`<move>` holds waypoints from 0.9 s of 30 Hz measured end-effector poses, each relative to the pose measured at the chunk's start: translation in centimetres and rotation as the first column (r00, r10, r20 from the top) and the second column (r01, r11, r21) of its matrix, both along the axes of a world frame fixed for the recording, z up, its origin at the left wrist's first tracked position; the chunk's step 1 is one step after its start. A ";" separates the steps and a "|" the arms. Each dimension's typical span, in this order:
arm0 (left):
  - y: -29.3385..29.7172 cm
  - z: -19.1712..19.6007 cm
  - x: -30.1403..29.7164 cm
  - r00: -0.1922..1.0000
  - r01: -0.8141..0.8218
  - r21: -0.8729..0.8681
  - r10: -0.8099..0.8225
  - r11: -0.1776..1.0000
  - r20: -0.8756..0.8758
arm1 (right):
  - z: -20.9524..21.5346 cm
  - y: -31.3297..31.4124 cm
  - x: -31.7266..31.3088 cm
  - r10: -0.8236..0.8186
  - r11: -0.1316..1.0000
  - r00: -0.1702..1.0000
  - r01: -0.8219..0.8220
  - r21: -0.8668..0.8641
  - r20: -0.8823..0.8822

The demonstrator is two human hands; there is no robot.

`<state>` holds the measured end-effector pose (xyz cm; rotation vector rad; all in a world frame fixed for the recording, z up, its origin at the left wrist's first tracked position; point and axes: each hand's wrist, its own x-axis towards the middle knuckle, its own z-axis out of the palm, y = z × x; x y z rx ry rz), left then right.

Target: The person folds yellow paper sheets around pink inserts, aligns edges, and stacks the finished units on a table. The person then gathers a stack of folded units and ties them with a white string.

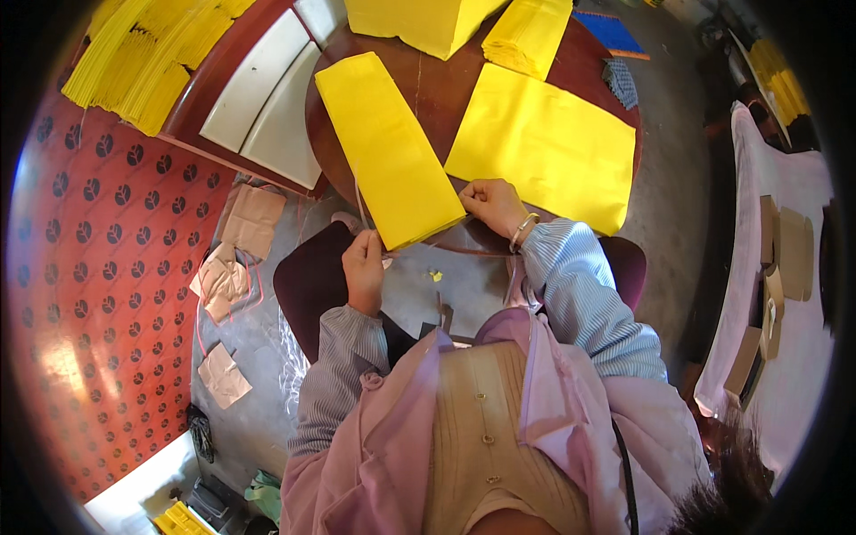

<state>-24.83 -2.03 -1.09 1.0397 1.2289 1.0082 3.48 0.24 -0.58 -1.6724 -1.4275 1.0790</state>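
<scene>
A long yellow bundle [390, 152] of what looks like flat folded paper lies slanting on a round brown table [419, 76], its near end at the table's front edge. By its near left corner my left hand [363, 272] is closed with fingers pinched. A thin pale cord [360, 203] runs down beside the bundle's left edge to this hand. At the near right corner my right hand [493, 205] is closed too, fingertips pressed together; what they hold is hidden. A wide flat yellow sheet or stack [546, 143] lies just beyond the right hand.
More yellow bundles [528, 36] sit at the table's far side, near a blue flat piece [611, 34]. Yellow stacks [152, 62] fill the upper left. Brown paper bags [225, 281] lie on the floor at left. Cardboard boxes [792, 254] rest on a pink cloth [758, 169] at right.
</scene>
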 end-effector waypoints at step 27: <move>-0.5 -4.0 0.6 0.814 0.043 -0.410 0.206 0.911 0.543 | 5.1 -4.0 2.1 0.436 0.896 0.849 -0.439 -0.063 0.297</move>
